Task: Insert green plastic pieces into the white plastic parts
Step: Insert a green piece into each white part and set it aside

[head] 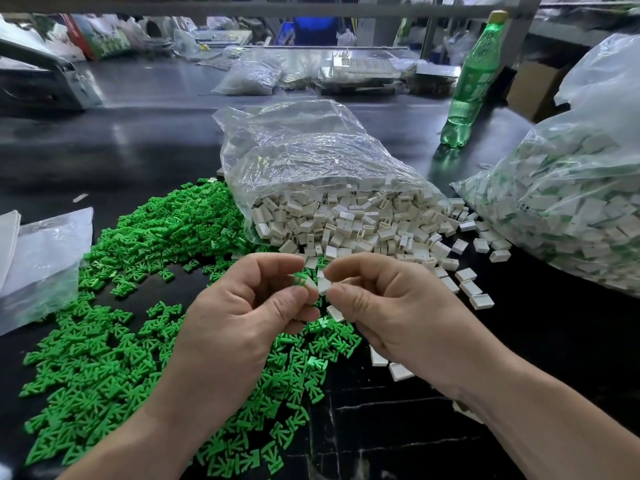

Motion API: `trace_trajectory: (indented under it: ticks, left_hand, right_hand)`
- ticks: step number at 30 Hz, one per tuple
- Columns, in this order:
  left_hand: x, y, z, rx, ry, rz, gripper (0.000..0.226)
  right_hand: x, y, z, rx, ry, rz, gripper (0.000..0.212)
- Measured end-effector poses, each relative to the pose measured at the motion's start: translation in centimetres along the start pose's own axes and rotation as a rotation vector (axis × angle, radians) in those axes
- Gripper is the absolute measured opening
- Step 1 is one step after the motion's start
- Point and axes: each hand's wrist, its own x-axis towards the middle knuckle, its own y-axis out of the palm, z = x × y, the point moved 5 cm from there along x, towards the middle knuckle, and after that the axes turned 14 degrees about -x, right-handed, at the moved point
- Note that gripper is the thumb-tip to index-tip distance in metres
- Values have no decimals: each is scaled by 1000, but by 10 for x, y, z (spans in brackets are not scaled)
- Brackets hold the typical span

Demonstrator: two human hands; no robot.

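Am pinching green piece [299, 279] in my left hand [239, 313] grip, white part [324, 286] in my right hand [394, 306] grip, above worktop [536, 358]

A dark table [138, 140] is covered at near left by heaped green pieces [121, 271]; white parts [474, 289] are strewn by a clear bag [311, 161] at centre; a second bag [571, 202] is laid right; a green bottle [471, 81] is stood far right.
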Motion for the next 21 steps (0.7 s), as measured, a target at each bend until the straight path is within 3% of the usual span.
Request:
trace_trajectory:
  ticks: [4,9,13,18,21]
  left_hand:
    - [-1,1,-3,27,34,-8,15]
    - [-2,2,-4,56,48,-9,8]
    - [-5,-2,-9,131,63,-65,16]
    - [-2,-3,-3,-180,-57,-44,17]
    - [-1,-2,-1,-247,-89,-22,15]
  right_hand:
    - [0,1,3,-22,-40,-12,33]
    - [1,3,3,11,-56,2,30]
    - [0,4,4,108,-41,34,24]
    - [-5,5,9,41,-56,35,22]
    - [-7,7,14,-73,-97,74,21]
